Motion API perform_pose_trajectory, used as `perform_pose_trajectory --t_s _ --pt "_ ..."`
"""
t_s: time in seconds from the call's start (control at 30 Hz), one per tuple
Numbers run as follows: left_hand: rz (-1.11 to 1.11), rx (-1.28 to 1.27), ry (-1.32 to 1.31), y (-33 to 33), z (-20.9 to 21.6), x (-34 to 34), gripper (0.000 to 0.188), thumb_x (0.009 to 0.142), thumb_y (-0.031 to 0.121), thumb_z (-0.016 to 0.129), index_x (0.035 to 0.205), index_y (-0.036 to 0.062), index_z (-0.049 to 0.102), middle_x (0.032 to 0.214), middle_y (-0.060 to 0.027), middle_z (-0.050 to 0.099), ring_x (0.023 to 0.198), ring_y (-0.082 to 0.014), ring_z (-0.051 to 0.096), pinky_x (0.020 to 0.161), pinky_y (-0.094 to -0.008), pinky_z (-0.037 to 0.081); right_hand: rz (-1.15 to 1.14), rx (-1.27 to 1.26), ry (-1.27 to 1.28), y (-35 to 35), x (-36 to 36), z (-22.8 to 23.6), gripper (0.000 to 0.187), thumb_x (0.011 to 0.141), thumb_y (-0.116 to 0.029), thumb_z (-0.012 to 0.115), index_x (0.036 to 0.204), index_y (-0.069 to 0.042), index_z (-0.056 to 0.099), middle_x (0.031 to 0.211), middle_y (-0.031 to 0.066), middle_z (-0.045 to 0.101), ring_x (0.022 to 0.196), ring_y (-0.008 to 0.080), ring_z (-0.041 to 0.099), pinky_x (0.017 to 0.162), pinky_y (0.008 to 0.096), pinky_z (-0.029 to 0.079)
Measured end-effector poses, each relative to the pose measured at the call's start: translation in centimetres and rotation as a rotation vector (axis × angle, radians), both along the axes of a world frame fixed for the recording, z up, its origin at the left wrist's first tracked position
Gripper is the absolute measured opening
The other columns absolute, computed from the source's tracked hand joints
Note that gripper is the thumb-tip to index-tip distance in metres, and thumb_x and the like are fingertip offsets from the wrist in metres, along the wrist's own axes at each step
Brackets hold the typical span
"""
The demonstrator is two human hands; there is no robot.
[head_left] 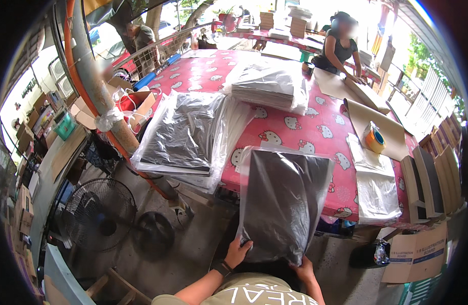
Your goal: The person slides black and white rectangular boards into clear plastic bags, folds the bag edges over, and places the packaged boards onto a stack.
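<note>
A black board in a clear plastic sleeve (282, 203) lies partly over the near edge of the pink table, its near end reaching toward my body. My left hand (238, 253) grips the sleeve's near left corner, thumb on top. At the near right corner, my right hand (304, 268) holds the plastic, its fingers partly hidden. Left of it lies a stack of black boards in clear sleeves (185, 129). Farther back sits a thick pile of sleeved pale sheets (269, 84). Flat clear plastic sleeves (379, 190) rest on the right.
A roll of tape (374, 140) sits on the sleeves near brown paper (366, 114). A co-worker (340, 48) handles a wrapped bundle across the pink patterned table (274, 133). A post (104, 96) and floor fan (99, 213) stand left; a cardboard box (417, 254) stands right.
</note>
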State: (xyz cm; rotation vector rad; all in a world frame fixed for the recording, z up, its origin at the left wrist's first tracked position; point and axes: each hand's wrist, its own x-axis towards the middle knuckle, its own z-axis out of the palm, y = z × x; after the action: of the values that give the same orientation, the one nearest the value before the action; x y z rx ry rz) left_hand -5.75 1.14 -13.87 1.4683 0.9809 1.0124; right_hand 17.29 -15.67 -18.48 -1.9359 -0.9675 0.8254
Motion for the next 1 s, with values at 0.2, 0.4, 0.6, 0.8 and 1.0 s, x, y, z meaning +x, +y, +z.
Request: perform_pose_trajectory --t_s 0.2,0.4,0.6,0.8,1.0 --pt "0.152 0.183 0.194 6.0 12.0 -3.2 0.036 0.078 0.026 0.063 0.097 -0.0023 0.051 0.069 -0.0082 0.056 0.057 -0.0146 0.044 0.052 -0.0331 0.041 -0.09 -0.083 0.381 0.9 0.5 3.8 0.017 0.076 -0.007 0.059 0.09 0.001 0.056 0.066 0.0021 0.055 0.054 0.0072 0.049 0.049 0.0208 0.04" --pt "0.72 0.892 0.724 12.2 27.9 -7.9 0.037 0.087 0.024 0.047 0.11 -0.0042 0.044 0.081 -0.0242 0.058 0.07 -0.0394 0.056 0.056 -0.0432 0.044 -0.014 0.027 0.385 2.9 0.5 4.5 0.014 0.078 -0.006 0.056 0.09 0.001 0.058 0.066 0.0008 0.054 0.054 0.0061 0.047 0.049 0.0202 0.039" --pt "0.641 1.063 1.444 17.7 30.0 -6.0 0.017 0.081 0.011 0.047 0.087 0.0062 0.062 0.066 -0.0102 0.058 0.062 -0.0242 0.059 0.053 -0.0356 0.047 0.064 0.064 0.386 3.6 0.3 4.6 0.017 0.078 -0.005 0.056 0.094 0.0 0.059 0.066 0.0004 0.054 0.056 0.0059 0.047 0.051 0.0207 0.039" --pt "0.289 0.791 1.561 22.7 17.2 -2.7 0.023 0.077 0.023 0.054 0.084 0.002 0.06 0.083 -0.0133 0.056 0.084 -0.0255 0.056 0.064 -0.037 0.049 0.084 0.023 0.315 3.1 1.1 4.1 0.018 0.079 -0.004 0.055 0.096 0.0 0.059 0.068 0.0018 0.056 0.058 0.0064 0.049 0.053 0.0204 0.04" --pt "0.125 0.643 1.096 19.9 15.3 -4.5 0.042 0.074 0.034 0.061 0.103 0.0048 0.059 0.107 -0.0134 0.056 0.101 -0.0279 0.05 0.082 -0.0377 0.042 0.002 0.023 0.279 2.3 1.4 4.8 0.018 0.078 -0.003 0.054 0.094 0.001 0.059 0.065 0.0018 0.055 0.057 0.0066 0.048 0.052 0.0208 0.039"
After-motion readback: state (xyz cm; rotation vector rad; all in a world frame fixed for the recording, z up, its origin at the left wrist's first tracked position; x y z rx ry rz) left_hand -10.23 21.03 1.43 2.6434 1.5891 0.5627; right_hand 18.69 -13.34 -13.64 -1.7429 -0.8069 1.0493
